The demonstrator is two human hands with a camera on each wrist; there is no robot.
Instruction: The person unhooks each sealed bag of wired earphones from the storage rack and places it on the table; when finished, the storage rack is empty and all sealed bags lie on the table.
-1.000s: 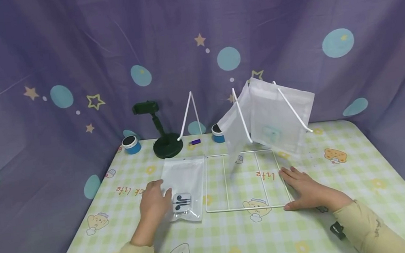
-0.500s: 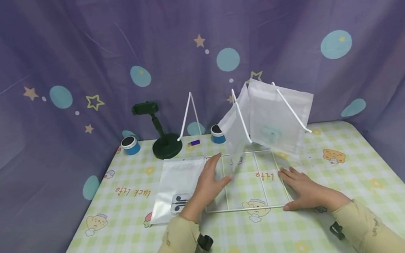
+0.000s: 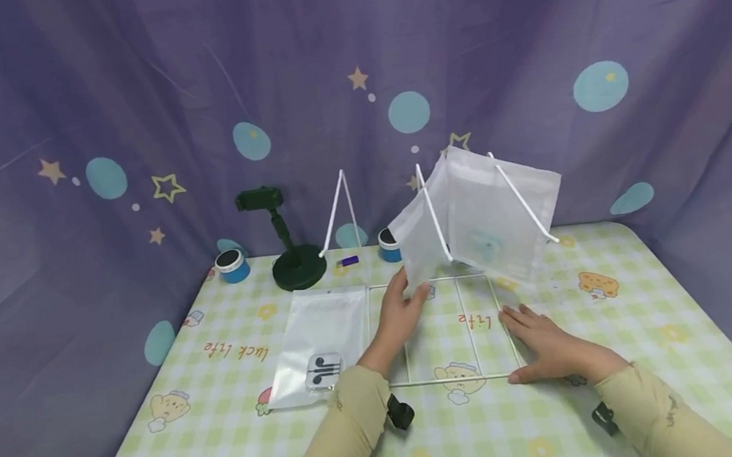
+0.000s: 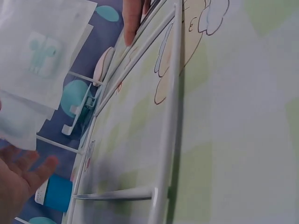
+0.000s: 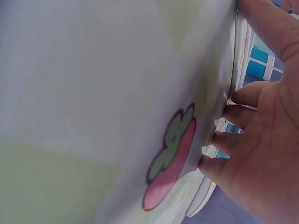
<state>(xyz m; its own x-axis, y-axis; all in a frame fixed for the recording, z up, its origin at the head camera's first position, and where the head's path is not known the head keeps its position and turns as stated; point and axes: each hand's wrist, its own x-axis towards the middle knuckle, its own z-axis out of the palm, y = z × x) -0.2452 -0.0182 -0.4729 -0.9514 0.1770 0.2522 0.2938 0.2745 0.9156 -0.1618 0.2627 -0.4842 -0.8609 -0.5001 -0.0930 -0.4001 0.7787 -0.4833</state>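
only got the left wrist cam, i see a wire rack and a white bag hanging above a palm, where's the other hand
observer: The right hand lies flat on the front right corner of the wire rack, fingers straight.
operator: anything on the table left of the rack
observer: A clear bag with earphones inside lies flat beside it.
operator: is the left hand on that one
observer: No. The left hand is over the rack, fingertips at the lower corner of the hanging white bag; I see no grip on it.
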